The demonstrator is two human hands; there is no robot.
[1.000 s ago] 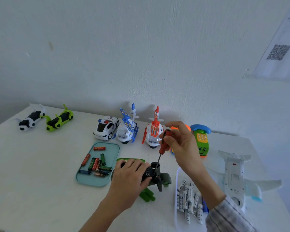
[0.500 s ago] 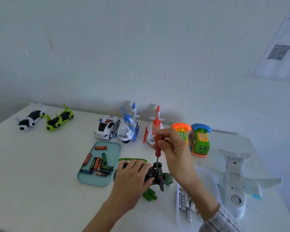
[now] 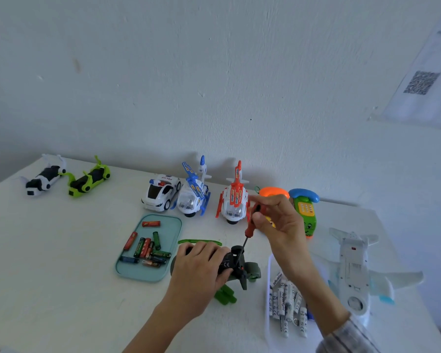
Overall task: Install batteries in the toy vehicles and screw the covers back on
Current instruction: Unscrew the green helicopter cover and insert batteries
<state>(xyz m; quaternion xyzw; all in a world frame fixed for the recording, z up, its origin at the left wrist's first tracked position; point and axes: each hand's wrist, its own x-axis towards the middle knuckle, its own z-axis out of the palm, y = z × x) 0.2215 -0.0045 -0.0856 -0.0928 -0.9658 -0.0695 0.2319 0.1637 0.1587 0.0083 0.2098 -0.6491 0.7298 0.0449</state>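
Left hand [image 3: 201, 266] grips the dark green toy [image 3: 242, 268], right hand [image 3: 278, 220] pinches the screwdriver [image 3: 250, 228] driving its cover screw; other toys apparently remain.

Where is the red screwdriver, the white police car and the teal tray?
red screwdriver [image 3: 251, 226]: head view, on its handle.
white police car [image 3: 161, 192]: head view, on its roof.
teal tray [image 3: 140, 273]: head view, on its bare floor.
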